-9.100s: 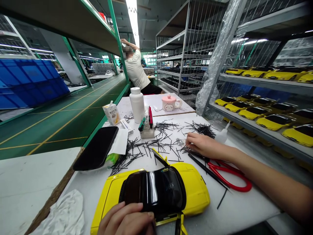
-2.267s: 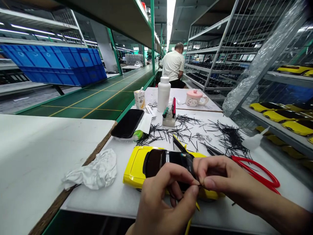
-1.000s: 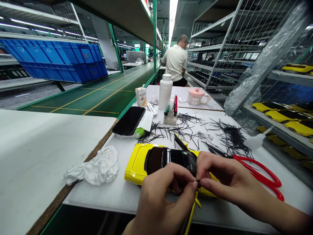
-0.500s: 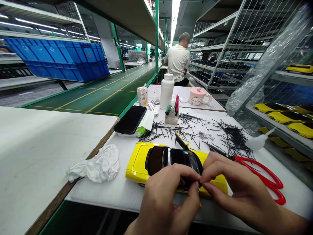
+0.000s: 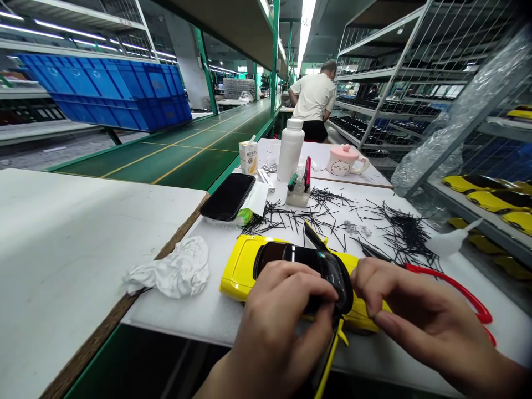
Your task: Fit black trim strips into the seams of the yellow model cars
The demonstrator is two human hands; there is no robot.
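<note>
Head view: your left hand (image 5: 286, 310) grips the dark roof of the yellow toy car (image 5: 245, 266), fingers curled over it, at the near edge of the tabletop (image 5: 183, 327). Half a second ago both hands met thumb to fingertip over the car's side; now your right hand (image 5: 399, 307) has drawn a little apart, its fingers loosely bent beside the windscreen, and whether it pinches anything cannot be told. The car has also turned slightly, one door (image 5: 328, 360) hanging open toward you, which suggests the fine fitting at that spot is finished or paused.

Counted on the tabletop: one car in hand, one pair of red scissors (image 5: 465, 293) just right of it, one crumpled cloth (image 5: 174, 271) to its left, one phone (image 5: 228, 197), one white bottle (image 5: 290, 149), one pink mug (image 5: 344, 160), one small carton (image 5: 249, 157), one squeeze bottle (image 5: 451, 243). Black rods (image 5: 399, 233) lie scattered, too many to count. Several more yellow cars sit on the rack (image 5: 490, 202) at right. One person (image 5: 315, 100) works farther down the line.
</note>
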